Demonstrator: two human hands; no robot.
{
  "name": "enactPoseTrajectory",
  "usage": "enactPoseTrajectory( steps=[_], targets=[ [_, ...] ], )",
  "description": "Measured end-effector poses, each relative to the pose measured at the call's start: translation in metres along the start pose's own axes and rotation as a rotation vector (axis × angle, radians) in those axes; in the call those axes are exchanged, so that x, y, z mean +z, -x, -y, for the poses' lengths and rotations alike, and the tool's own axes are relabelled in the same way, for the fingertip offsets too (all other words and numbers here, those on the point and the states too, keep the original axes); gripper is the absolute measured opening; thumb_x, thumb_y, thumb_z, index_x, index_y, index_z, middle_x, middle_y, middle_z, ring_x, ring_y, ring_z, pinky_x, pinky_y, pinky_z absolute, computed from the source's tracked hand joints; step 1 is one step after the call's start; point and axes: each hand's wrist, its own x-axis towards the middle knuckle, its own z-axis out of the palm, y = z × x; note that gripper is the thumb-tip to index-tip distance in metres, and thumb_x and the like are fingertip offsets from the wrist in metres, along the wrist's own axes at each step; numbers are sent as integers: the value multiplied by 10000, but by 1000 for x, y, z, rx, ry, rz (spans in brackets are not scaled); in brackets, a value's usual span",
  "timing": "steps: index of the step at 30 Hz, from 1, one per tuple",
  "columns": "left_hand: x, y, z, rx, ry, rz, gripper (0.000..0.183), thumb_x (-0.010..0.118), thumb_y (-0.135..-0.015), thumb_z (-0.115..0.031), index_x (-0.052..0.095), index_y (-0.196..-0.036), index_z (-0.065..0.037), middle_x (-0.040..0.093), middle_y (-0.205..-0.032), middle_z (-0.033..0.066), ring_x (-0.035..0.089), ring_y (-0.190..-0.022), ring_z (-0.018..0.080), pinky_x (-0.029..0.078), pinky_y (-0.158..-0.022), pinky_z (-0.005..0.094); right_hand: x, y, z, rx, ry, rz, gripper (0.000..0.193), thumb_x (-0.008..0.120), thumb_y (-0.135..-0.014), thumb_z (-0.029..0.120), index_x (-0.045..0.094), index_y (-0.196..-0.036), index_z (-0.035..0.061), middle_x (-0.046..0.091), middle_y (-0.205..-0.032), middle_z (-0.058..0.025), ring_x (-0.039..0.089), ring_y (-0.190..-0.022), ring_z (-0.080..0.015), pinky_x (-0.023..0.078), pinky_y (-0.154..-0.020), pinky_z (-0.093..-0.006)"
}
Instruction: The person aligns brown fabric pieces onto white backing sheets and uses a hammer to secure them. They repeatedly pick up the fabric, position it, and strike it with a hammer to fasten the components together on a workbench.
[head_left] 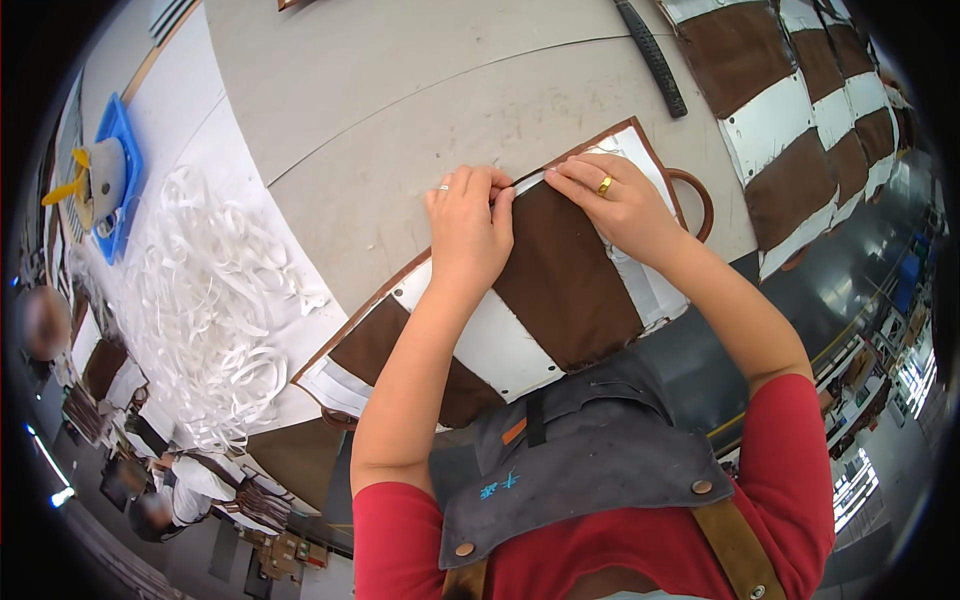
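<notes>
A long brown-and-white panel (565, 285) of cloth-like material lies at a slant along the table's near edge. Brown binding trims its far edge, and a curved brown handle (708, 205) sticks out at the right end. My left hand (468, 222) pinches the far edge near the middle, fingers curled and thumb pressed in. A little to the right, my right hand (615, 205), with a gold-coloured ring, has its thumb and fingers closed on the same edge. A thin dark strip of the edge shows between the two hands. What lies under the fingertips is hidden.
White ribbon-like strips (205, 300) lie heaped on the left. Beyond them is a blue tray (122, 170) holding a pale object with yellow parts. A black-handled tool (655, 65) rests at the far side. More brown-and-white panels (770, 130) are at right. People work at lower left.
</notes>
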Motion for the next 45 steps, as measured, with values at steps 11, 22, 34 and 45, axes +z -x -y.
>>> enactPoseTrajectory(
  steps=[11,22,34,45],
  targets=[
    [6,6,17,353,-100,-64,372,613,-749,69,681,-1067,-112,567,-880,29,531,-786,211,398,-721,338,-5,-6,-1,146,-58,30,282,610,-808,37,651,-1074,120,615,-1038,-4,573,-938,-204,439,-805,-342],
    [5,8,14,451,-279,-52,414,607,-721,50,669,-1104,-96,563,-907,6,537,-807,186,395,-709,326,-1,-4,12,8,289,92,319,631,-754,48,649,-1069,95,607,-1048,-2,541,-972,-178,424,-795,-336],
    [-10,19,21,198,-48,-123,231,643,-795,3,669,-1001,-101,590,-890,29,550,-799,206,395,-725,339,5,-9,14,183,-200,61,355,579,-809,-22,609,-1152,64,652,-982,-70,582,-988,-250,482,-846,-366],
    [-8,25,28,423,-324,-111,391,597,-729,47,688,-1064,-132,568,-879,-30,515,-763,159,370,-702,315,4,-14,7,-32,1,204,364,586,-792,57,624,-1154,77,621,-1061,-14,560,-1014,-193,444,-906,-354]
  ],
)
